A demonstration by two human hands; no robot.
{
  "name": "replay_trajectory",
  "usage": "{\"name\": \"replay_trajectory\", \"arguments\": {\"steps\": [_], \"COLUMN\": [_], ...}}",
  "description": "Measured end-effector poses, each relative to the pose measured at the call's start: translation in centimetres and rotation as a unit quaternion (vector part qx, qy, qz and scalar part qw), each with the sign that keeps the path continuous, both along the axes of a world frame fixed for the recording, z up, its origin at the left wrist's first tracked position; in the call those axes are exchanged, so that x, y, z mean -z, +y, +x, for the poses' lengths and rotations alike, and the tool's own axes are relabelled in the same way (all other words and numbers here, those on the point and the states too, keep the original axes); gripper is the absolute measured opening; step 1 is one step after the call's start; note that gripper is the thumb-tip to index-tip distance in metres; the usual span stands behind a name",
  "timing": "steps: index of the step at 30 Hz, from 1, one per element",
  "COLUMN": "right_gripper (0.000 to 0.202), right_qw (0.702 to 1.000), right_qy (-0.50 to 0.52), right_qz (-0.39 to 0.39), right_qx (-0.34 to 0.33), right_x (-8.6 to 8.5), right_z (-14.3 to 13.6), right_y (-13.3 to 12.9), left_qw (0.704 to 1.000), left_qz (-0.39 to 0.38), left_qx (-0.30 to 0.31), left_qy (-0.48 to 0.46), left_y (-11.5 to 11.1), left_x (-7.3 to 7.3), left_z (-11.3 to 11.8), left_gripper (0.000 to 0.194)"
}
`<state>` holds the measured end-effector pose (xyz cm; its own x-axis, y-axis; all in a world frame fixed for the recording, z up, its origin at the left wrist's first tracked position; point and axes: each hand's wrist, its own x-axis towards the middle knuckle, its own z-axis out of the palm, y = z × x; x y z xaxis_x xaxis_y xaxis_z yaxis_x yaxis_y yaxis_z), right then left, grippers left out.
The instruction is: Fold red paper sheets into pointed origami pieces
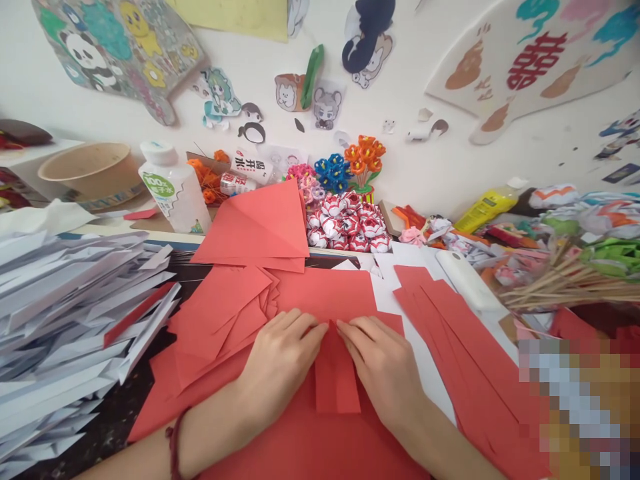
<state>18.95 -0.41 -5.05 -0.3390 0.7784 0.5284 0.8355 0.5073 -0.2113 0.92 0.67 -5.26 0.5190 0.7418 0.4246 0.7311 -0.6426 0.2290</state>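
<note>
A narrow strip of red paper (337,383) with a crease down its middle lies between my hands, over larger red sheets (310,447). My left hand (283,360) has its fingers closed in a pinch at the strip's upper left edge. Opposite it, my right hand (383,363) pinches the upper right edge, where the paper looks folded inward. The fingertips of both hands are close together but apart. Left of my left hand lies a pile of red paper squares (220,320).
Folded white paper strips (65,320) are heaped on the left. Long red strips (450,347) lie on the right beside a white device (465,280). Behind stand a white bottle (173,187), red-and-white paper flowers (350,223) and a yellow bottle (490,207). Wooden sticks (555,277) lie far right.
</note>
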Motion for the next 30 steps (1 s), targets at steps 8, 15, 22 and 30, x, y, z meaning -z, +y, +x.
{"name": "replay_trajectory", "arguments": {"steps": [8,15,22,30], "right_gripper": [0.027,0.026,0.030,0.033], "right_qw": [0.999,0.998,0.995,0.994], "right_qy": [-0.022,-0.031,-0.067,-0.076], "right_qz": [0.003,-0.027,-0.058,-0.060], "right_qx": [-0.032,-0.044,-0.054,-0.049], "right_x": [0.25,0.26,0.11,0.05], "right_z": [-0.06,0.15,0.41,0.37], "right_y": [-0.20,-0.36,-0.31,-0.47], "left_qw": [1.000,1.000,1.000,0.999], "left_qz": [0.007,0.017,-0.009,-0.029], "left_qx": [0.000,-0.001,0.006,-0.015], "left_qy": [0.003,0.010,-0.004,-0.014], "left_y": [-0.14,-0.01,0.05,0.13], "left_x": [0.01,0.02,-0.12,-0.18], "left_z": [-0.20,-0.06,-0.04,-0.23], "left_gripper": [0.020,0.021,0.025,0.019]}}
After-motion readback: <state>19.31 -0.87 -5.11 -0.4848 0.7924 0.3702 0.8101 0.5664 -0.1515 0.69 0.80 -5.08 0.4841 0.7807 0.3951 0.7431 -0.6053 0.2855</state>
